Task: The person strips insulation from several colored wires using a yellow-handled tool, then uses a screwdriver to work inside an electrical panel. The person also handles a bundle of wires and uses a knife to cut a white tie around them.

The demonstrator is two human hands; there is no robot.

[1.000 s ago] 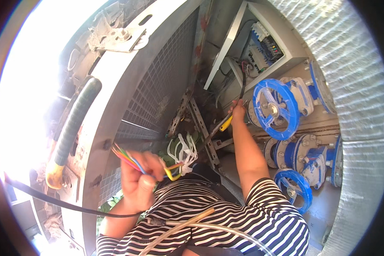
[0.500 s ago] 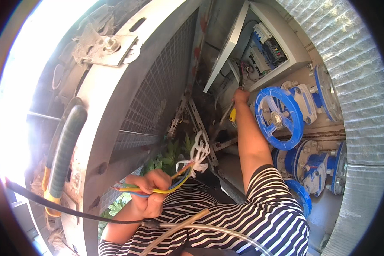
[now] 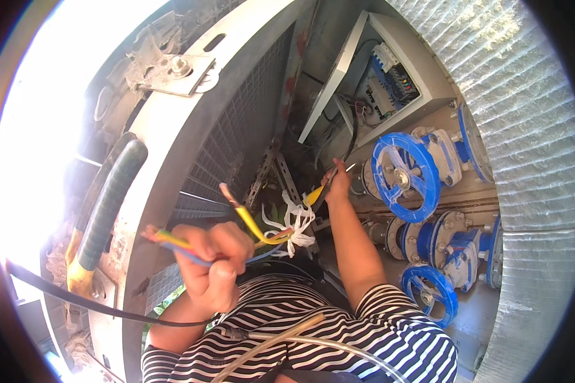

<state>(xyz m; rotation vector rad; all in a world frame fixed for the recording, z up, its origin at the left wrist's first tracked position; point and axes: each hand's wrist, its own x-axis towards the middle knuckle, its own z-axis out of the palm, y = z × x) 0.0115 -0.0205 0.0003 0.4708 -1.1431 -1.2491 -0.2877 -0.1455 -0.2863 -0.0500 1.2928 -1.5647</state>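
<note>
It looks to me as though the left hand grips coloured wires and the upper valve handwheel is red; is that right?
Not quite: the upper valve handwheel is blue, not red, as the head view shows; the left hand does grip coloured wires.

Very bright on your left
White glare there, shade on the mesh panel (image 3: 233,127), and bent shapes near the round black rim.
</note>
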